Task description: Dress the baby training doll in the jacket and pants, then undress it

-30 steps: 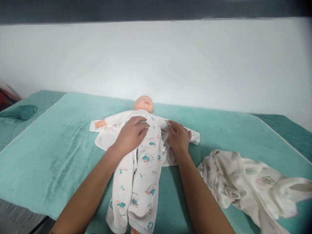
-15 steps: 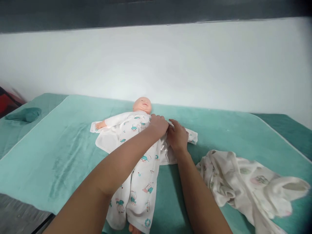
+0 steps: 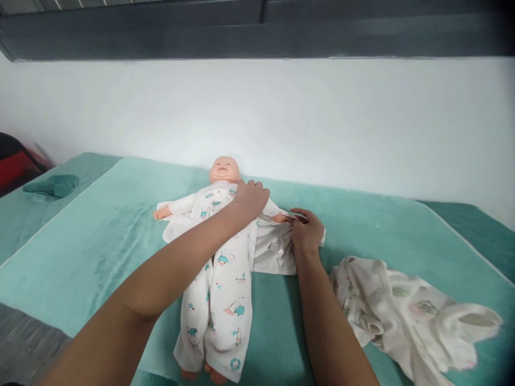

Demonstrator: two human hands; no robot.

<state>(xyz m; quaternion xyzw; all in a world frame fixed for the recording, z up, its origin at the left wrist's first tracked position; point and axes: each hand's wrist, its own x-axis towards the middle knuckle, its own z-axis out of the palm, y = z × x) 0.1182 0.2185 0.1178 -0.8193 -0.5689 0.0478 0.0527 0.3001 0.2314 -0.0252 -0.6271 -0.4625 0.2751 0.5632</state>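
Note:
A baby doll (image 3: 224, 169) lies on its back, dressed in white printed trousers (image 3: 231, 268) pulled high up its chest and a white long-sleeved top. A white shirt (image 3: 273, 249) is spread open beneath it, showing at both sides. My left hand (image 3: 252, 199) is closed around the doll's upper arm by the shoulder, its fingertips hidden. Beyond the doll's small hand (image 3: 279, 217), my right hand (image 3: 308, 228) pinches the edge of the shirt and stretches it sideways. The shirt's sleeve is partly hidden behind my right hand.
A crumpled white baby garment (image 3: 410, 316) lies at the right on the green padded bed (image 3: 100, 241). The bed has a covered oval opening (image 3: 52, 186) at its left end. A white wall (image 3: 322, 123) rises behind it. Something red and black (image 3: 16, 166) stands far left.
My right hand has moved right, away from my left, pulling the shirt outward. The doll's hand now shows between them. My left hand stays by the shoulder, and the camera view has shifted slightly.

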